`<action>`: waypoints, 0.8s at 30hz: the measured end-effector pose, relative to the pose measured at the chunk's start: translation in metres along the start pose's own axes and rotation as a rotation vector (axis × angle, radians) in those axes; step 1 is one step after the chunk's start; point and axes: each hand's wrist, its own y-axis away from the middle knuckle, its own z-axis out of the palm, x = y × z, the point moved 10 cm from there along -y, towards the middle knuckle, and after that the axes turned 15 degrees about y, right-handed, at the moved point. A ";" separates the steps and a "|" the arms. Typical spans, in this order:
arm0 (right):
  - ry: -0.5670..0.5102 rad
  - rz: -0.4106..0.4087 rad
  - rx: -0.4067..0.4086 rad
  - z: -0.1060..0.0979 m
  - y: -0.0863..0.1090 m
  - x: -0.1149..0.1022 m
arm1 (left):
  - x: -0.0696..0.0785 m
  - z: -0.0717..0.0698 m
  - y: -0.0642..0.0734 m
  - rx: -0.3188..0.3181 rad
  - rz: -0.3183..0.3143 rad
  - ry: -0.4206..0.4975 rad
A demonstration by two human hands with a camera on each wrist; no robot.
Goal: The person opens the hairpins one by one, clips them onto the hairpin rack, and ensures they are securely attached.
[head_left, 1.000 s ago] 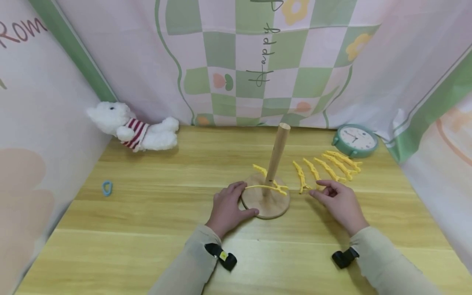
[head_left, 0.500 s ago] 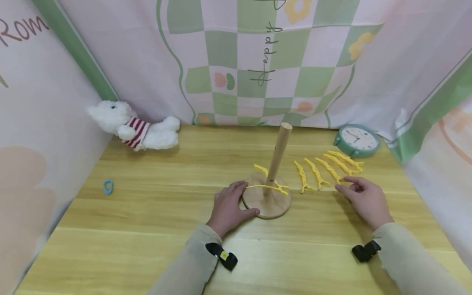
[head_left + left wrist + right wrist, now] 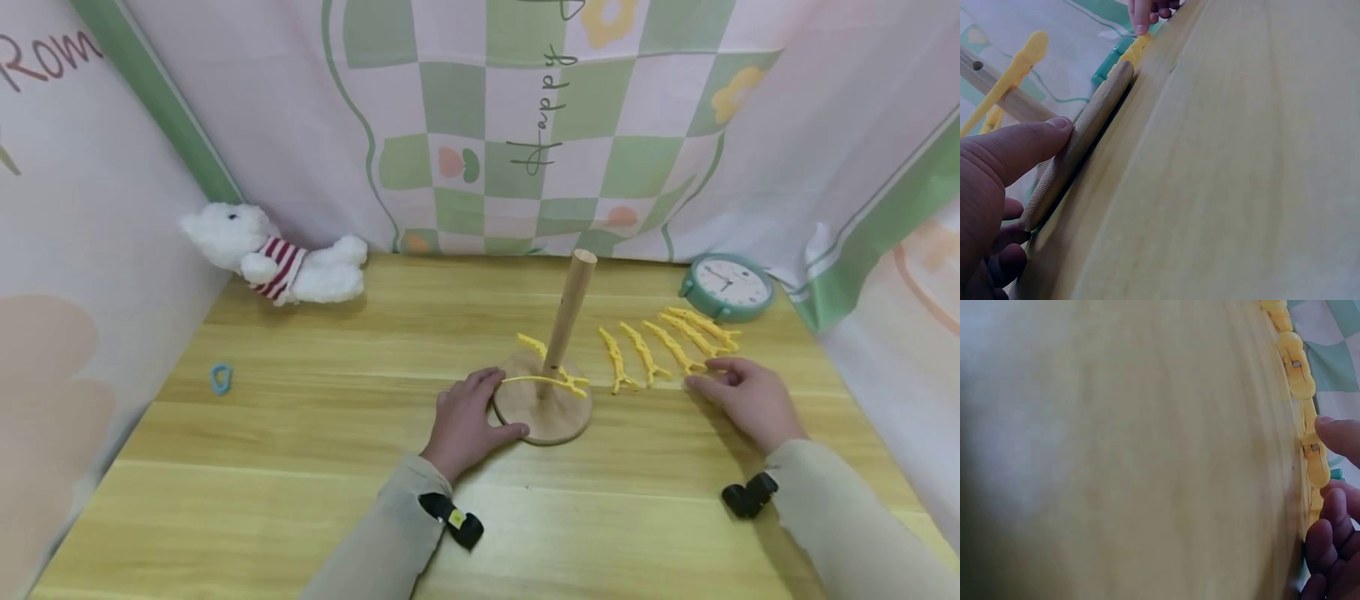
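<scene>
A wooden post rises from a round wooden base. My left hand grips the base's left edge; in the left wrist view the thumb lies on the rim and the fingers curl behind it. Low on the post, a yellow alligator hair clip has one arm passing on each side of the wood. On the right, my right hand pinches the forked end of a yellow hair clip lying on the table. In the right wrist view, thumb and forefinger flank that clip's spring end.
Several more yellow clips lie in a slanted row, such as this one nearest the post. Behind them is a green alarm clock. A white plush toy lies back left, and a small blue ring on the left.
My right hand has moved right from the first two clips of the row to the third one's forked end. The left hand has stayed on the base.
</scene>
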 end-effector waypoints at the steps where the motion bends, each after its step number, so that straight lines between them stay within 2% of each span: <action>1: 0.010 -0.005 -0.003 0.001 -0.001 -0.001 | 0.000 0.000 0.000 -0.002 -0.002 -0.001; 10: 0.071 -0.005 -0.012 0.003 -0.005 -0.002 | 0.000 0.003 -0.001 -0.015 -0.018 -0.014; 17: 0.037 0.016 0.004 0.003 0.002 0.003 | 0.001 0.003 0.000 -0.011 -0.009 -0.009; 24: 0.005 0.000 0.040 -0.005 0.009 -0.003 | -0.001 0.002 0.000 -0.004 -0.010 0.003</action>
